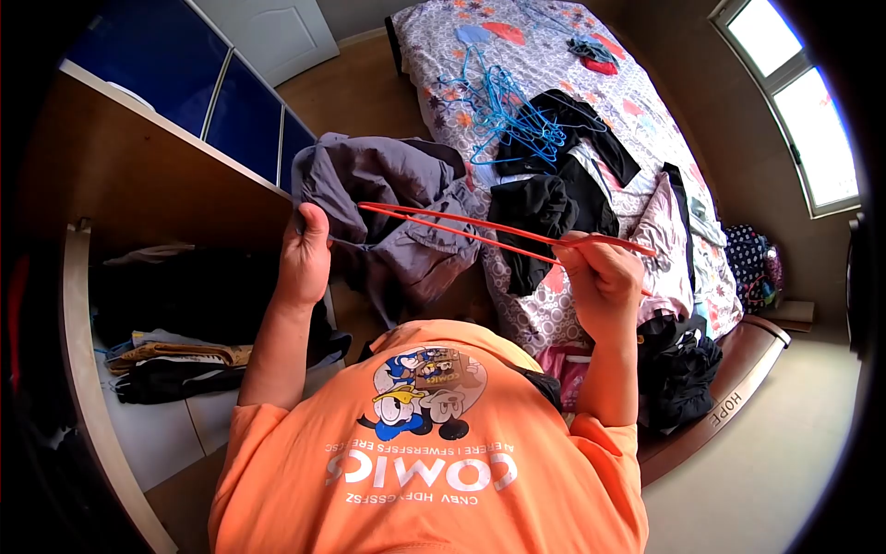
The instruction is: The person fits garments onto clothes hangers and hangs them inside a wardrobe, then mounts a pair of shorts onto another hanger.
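My left hand (309, 257) is closed on the edge of a grey-purple garment (406, 189), thumb up, and the cloth hangs in folds in front of me. Wrapped round a red clothes hanger (498, 231) is my right hand (600, 274). The hanger lies sideways across the garment, its left tip against the cloth near my left hand. Whether that tip is inside the garment I cannot tell. Part of the hanger is hidden behind my right fingers.
Beyond the garment stands a bed with a patterned sheet (425, 55). On it lie tangled blue hangers (517, 115), black clothes (531, 217) and a pale pink garment (663, 240). An open wardrobe with folded clothes (180, 355) is at my left; a wooden bed end (738, 369) is at my right.
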`<action>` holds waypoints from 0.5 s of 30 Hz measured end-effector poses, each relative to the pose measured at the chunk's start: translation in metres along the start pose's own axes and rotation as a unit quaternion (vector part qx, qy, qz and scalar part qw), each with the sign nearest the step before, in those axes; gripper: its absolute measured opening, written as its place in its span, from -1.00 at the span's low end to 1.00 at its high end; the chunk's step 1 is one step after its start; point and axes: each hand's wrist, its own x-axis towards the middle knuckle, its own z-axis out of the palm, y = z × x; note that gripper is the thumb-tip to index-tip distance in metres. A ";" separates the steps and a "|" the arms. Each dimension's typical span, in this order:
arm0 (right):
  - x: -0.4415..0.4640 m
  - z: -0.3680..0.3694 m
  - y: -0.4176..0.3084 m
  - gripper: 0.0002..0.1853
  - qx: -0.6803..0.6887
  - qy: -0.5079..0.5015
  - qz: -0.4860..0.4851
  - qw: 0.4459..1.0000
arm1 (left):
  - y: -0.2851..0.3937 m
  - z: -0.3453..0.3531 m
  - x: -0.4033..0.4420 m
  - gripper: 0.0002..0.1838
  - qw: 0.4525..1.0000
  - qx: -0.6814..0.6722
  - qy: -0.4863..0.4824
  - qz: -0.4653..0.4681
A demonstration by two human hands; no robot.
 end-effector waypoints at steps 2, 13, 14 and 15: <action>0.000 0.011 0.000 -0.94 -0.002 -0.016 0.028 0.999 | 0.004 0.005 -0.006 -0.36 0.995 0.080 -0.034 0.041; 0.021 0.067 -0.005 -0.89 0.002 0.009 -0.081 0.997 | 0.062 0.073 -0.004 -0.75 0.709 0.592 -0.070 0.375; 0.021 0.065 -0.004 -0.89 -0.013 -0.014 -0.080 0.997 | 0.061 0.072 -0.001 -0.75 0.709 0.592 -0.071 0.375; 0.024 0.072 0.002 -0.88 0.030 0.037 -0.135 0.990 | 0.059 0.070 0.002 -0.76 0.710 0.584 -0.077 0.385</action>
